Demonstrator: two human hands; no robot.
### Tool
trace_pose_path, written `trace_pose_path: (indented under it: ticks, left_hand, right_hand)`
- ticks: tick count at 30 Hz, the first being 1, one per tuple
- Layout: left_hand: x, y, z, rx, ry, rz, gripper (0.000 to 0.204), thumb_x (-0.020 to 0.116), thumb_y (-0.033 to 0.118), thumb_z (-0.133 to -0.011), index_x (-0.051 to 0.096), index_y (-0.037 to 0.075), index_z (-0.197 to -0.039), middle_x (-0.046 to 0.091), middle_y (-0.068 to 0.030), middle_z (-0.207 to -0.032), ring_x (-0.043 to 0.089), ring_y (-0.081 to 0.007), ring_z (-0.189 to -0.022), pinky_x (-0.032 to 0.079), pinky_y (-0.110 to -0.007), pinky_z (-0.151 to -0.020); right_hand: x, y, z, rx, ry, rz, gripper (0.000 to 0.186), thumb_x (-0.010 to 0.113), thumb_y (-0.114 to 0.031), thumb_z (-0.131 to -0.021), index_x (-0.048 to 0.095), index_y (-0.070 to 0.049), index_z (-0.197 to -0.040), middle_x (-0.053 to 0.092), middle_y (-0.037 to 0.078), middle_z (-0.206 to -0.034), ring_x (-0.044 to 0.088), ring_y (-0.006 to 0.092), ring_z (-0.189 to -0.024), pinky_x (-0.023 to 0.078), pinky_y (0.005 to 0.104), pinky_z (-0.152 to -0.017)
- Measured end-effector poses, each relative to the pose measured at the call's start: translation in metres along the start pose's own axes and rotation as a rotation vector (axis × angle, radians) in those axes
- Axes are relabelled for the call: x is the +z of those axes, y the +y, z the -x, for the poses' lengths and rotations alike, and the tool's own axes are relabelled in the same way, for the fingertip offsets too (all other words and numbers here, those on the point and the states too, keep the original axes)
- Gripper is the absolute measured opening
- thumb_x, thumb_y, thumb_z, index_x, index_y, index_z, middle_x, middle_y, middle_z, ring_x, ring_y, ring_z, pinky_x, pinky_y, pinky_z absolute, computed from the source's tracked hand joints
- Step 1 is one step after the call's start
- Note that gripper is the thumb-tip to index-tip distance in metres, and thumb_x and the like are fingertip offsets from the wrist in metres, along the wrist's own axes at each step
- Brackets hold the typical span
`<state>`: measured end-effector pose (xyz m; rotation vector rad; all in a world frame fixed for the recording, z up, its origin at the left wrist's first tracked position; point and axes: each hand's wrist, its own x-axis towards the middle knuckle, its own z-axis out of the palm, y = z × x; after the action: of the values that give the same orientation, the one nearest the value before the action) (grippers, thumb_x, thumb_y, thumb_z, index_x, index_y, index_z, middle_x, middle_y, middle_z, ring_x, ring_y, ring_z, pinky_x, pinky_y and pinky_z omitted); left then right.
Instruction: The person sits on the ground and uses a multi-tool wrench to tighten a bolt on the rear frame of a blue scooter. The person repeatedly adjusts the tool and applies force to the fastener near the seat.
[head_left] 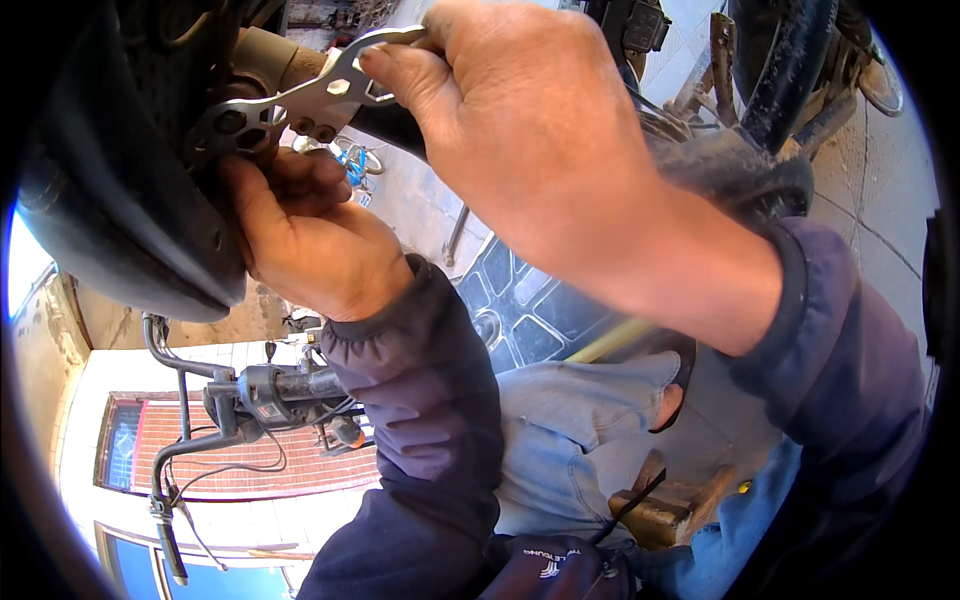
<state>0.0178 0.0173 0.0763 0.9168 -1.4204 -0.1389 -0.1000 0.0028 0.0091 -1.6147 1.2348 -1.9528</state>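
Note:
A flat silver multi-hole wrench (290, 100) slants across the upper left. My right hand (530, 110) pinches its upper right end between thumb and curled fingers. The wrench's left head lies over a hex nut (230, 122) on a dirty metal fitting beside a black curved cover (130, 230). Just under that head is my left hand (315, 240), its fingers curled against the fitting. What those fingertips grip is hidden. Two bolts (314, 130) show on a bracket behind the wrench, next to a tan tube (265, 55).
Handlebars (265, 390) with cables stand at the lower left before a white wall. A black patterned mat (525, 315) lies beyond my knees. Dirty black vehicle parts (760, 150) fill the upper right. A wooden block (670, 510) is low by my leg; a blue bicycle (358, 158) stands farther off.

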Motion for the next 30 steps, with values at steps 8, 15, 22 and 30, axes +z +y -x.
trace_pose_path:
  ticks: [8, 15, 22, 30]
  left_hand:
    - [-0.002, -0.003, 0.003, -0.042, -0.028, 0.053, 0.029, 0.055, 0.034, -0.1, 0.063, 0.006, -0.094, 0.06, -0.0004, -0.077, 0.049, -0.0128, -0.063, 0.036, -0.026, -0.058]
    - [0.003, -0.002, 0.002, -0.105, 0.028, 0.141, 0.026, 0.054, 0.027, -0.1, 0.064, 0.004, -0.094, 0.063, -0.0024, -0.074, 0.051, -0.0089, -0.053, 0.036, -0.02, -0.048]
    - [0.01, -0.004, 0.004, -0.083, 0.044, 0.042, 0.024, 0.054, 0.026, -0.101, 0.062, 0.005, -0.091, 0.062, -0.0023, -0.073, 0.05, -0.0089, -0.052, 0.039, -0.021, -0.049]
    - [0.003, -0.001, 0.007, -0.121, -0.002, 0.163, 0.023, 0.056, 0.026, -0.101, 0.062, 0.004, -0.096, 0.059, -0.0015, -0.071, 0.045, -0.0064, -0.05, 0.032, -0.019, -0.047]
  right_hand:
    - [-0.008, 0.0, -0.005, -0.009, -0.046, -0.124, 0.017, 0.062, -0.011, -0.084, 0.077, -0.009, -0.092, 0.07, 0.018, -0.081, 0.071, 0.0329, -0.079, 0.057, 0.0396, -0.07]
    - [-0.021, -0.003, -0.008, -0.018, -0.124, -0.188, 0.016, 0.063, -0.012, -0.085, 0.077, -0.008, -0.092, 0.07, 0.019, -0.081, 0.071, 0.0332, -0.079, 0.057, 0.0399, -0.07]
    - [-0.025, -0.001, -0.008, -0.019, -0.166, -0.195, 0.016, 0.063, -0.013, -0.085, 0.076, -0.007, -0.091, 0.07, 0.019, -0.081, 0.071, 0.0335, -0.078, 0.057, 0.0401, -0.071]
    - [-0.018, -0.005, -0.007, -0.021, -0.164, -0.214, 0.016, 0.063, -0.013, -0.086, 0.076, -0.006, -0.091, 0.07, 0.019, -0.08, 0.071, 0.0338, -0.078, 0.057, 0.0404, -0.071]
